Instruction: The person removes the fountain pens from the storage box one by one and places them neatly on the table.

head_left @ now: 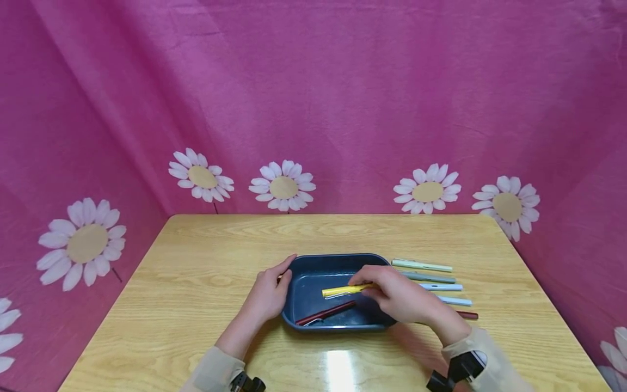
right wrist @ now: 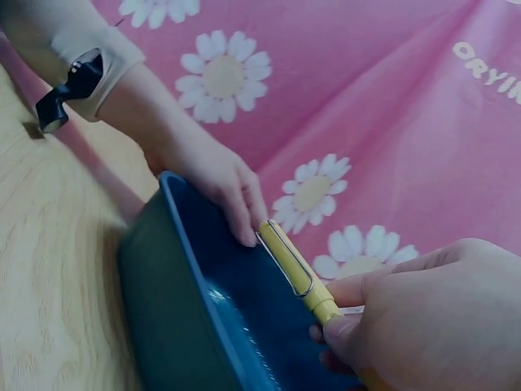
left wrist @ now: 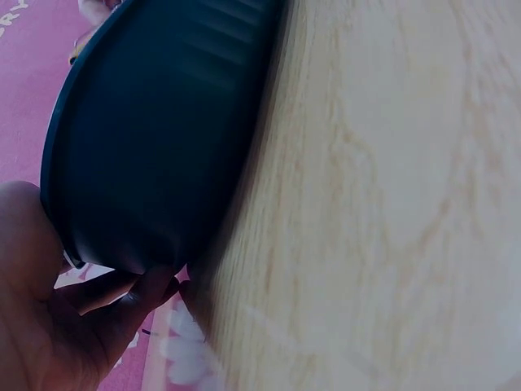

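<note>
A dark blue rectangular tray (head_left: 305, 294) sits on the table. My left hand (head_left: 266, 294) holds its left end; in the left wrist view, that hand's (left wrist: 65, 326) thumb and fingers are at the tray's outer wall (left wrist: 146, 147). Between thumb and fingers, my right hand (head_left: 404, 294) pinches a yellow pen (head_left: 338, 291) with a wire clip, above the tray's inside. The right wrist view shows the yellow pen (right wrist: 286, 261) slanting out of the right hand (right wrist: 431, 318), clip side visible. A dark red pen (head_left: 325, 313) lies inside the tray, tilted along its front side.
Right of the tray, several pens lie in a column: a pale green pen (head_left: 423, 265), a grey-green one, two light blue ones and a dark red pen (head_left: 467, 315), some partly hidden by my right hand. The wooden table (head_left: 206, 261) meets a pink flowered curtain (head_left: 343, 109).
</note>
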A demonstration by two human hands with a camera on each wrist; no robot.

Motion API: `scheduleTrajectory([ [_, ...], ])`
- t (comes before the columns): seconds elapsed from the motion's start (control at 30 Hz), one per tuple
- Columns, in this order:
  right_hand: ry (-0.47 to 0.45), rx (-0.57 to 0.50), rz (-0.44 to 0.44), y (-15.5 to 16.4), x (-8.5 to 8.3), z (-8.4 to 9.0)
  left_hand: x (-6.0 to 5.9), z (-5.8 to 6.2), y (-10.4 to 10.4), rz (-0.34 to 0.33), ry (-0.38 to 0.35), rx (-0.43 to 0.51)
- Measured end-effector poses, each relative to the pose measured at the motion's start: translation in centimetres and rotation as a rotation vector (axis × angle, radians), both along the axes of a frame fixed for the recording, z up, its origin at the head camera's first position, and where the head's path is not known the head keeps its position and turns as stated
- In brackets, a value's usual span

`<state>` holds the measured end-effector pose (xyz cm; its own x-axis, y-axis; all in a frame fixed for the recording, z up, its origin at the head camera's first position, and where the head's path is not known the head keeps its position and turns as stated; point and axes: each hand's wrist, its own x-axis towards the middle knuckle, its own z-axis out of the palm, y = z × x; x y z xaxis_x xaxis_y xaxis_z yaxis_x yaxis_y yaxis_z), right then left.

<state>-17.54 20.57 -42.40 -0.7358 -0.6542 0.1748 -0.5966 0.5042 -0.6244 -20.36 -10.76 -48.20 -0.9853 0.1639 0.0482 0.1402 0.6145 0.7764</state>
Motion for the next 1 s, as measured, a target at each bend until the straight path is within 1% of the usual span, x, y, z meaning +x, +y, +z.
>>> scheduleTrajectory([
  [0.13,0.018,0.000,-0.034,1.2,0.8,0.5,0.0,0.1,-0.1,-0.002,0.000,-0.001],
  [0.33,-0.016,0.009,-0.064,3.2,2.0,1.4,-0.1,0.1,-0.2,0.001,0.004,0.003],
  [0.43,0.015,-0.002,-0.073,4.5,2.9,1.5,-0.1,0.1,-0.2,-0.001,-0.003,0.002],
  [0.6,0.091,-0.066,-0.087,7.2,4.6,1.1,0.0,0.0,0.0,-0.005,-0.019,0.005],
  [0.7,0.155,-0.088,-0.104,8.9,5.5,0.8,0.1,0.0,0.0,-0.004,-0.021,0.005],
  [0.8,0.196,-0.098,-0.126,10.3,6.2,0.5,0.2,0.1,0.0,-0.006,-0.003,0.002],
  [0.83,0.203,-0.096,-0.135,10.7,6.4,0.3,0.2,0.1,-0.1,-0.006,0.003,0.000],
  [0.97,0.182,-0.099,-0.182,12.1,7.4,-0.3,0.1,0.0,-0.1,-0.007,0.032,-0.007],
  [1.0,0.180,-0.100,-0.193,12.4,7.6,-0.6,0.1,0.0,-0.1,-0.007,0.028,-0.005],
])
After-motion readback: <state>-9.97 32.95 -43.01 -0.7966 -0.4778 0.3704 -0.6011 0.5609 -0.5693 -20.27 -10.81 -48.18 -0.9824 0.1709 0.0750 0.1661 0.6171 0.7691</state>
